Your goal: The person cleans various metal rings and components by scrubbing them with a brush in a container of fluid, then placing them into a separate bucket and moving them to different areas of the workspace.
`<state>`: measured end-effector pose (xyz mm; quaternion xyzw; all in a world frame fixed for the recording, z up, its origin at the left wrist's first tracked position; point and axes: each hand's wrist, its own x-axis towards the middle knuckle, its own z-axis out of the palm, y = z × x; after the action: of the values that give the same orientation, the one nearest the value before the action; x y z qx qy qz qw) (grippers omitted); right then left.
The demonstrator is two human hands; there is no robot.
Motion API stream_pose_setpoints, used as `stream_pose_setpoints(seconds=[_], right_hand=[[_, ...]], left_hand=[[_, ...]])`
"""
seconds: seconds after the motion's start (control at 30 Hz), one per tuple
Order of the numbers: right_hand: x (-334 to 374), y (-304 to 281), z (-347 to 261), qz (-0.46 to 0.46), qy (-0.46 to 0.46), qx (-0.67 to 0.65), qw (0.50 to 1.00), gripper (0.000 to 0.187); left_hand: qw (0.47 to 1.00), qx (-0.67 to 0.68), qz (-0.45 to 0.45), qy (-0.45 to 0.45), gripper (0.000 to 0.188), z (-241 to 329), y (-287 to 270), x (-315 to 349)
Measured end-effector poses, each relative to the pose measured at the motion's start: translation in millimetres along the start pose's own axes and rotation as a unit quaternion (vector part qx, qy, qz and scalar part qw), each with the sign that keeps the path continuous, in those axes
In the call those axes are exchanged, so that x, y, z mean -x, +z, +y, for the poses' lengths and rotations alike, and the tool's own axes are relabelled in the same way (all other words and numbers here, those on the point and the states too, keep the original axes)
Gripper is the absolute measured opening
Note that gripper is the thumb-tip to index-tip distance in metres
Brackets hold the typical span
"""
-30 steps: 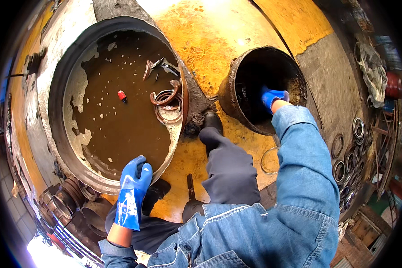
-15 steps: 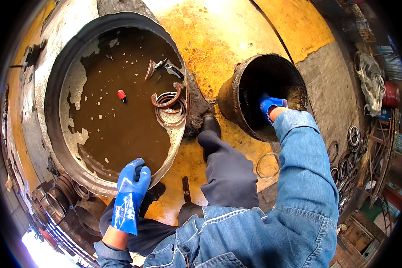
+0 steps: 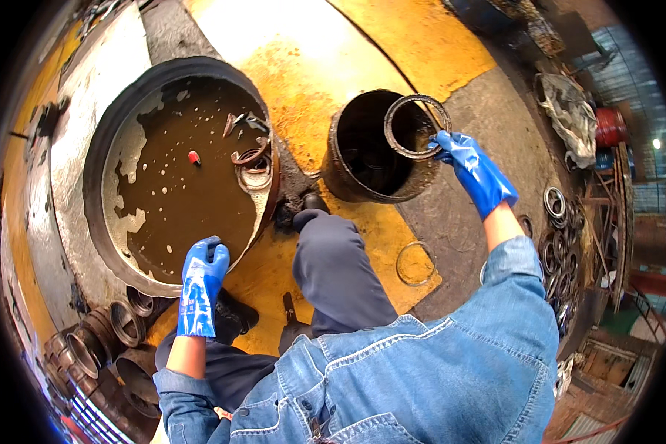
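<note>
My right hand (image 3: 472, 166), in a blue rubber glove, is closed on the lower right side of a dark, wet-looking ring (image 3: 389, 127). The ring is held tilted above the right rim of a dark metal bucket (image 3: 334, 166). At the near edge of a wide round tub (image 3: 100, 222) is my left hand (image 3: 202, 277), also blue-gloved, with thumb and fingers apart and nothing visible between them. Murky brown liquid with pale foam fills the tub. Several rusty rings (image 3: 253, 157) lie at its right side, and a small red-and-black piece (image 3: 194, 157) sits farther left.
A thin ring (image 3: 416, 264) lies on the yellow-painted floor near my knee. Piles of metal rings (image 3: 559, 255) stand at the right, below a crumpled plastic sack (image 3: 567, 111). More rusty ring-shaped parts (image 3: 100, 333) are at the lower left.
My right hand has come up out of the bucket with a ring in it. My left hand stays at the tub's edge. The whole view has shifted somewhat.
</note>
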<state>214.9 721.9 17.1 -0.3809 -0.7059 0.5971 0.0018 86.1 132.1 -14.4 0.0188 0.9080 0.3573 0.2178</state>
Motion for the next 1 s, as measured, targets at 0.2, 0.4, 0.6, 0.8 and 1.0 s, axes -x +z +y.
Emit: stream_pose_setpoints(seconds=[0.2,0.4,0.6,0.8,1.0], right_hand=[[94.8,-2.2,3.5,0.036,-0.026,-0.031,0.999,0.036],[143.4,-4.0,31.9,0.018,-0.040,-0.084,0.995,0.038],[164.1,-1.3,47.6,0.015,-0.045,-0.109,0.993,0.041],[163.6,0.9,62.1,0.027,-0.013,-0.162,0.986,0.040],[157.5,3.6,64.0,0.035,0.023,-0.202,0.978,0.042]], left_hand=[[0.999,-0.019,0.010,0.043,0.035,-29.8,8.6,-16.1],[0.997,-0.028,0.016,0.065,0.034,-19.7,5.9,-10.4],[0.997,-0.043,-0.022,0.066,0.031,-30.0,2.0,-20.0],[0.996,-0.048,-0.032,0.074,0.027,-24.4,0.2,-17.7],[0.997,-0.037,-0.025,0.065,0.030,-33.4,1.6,-22.0]])
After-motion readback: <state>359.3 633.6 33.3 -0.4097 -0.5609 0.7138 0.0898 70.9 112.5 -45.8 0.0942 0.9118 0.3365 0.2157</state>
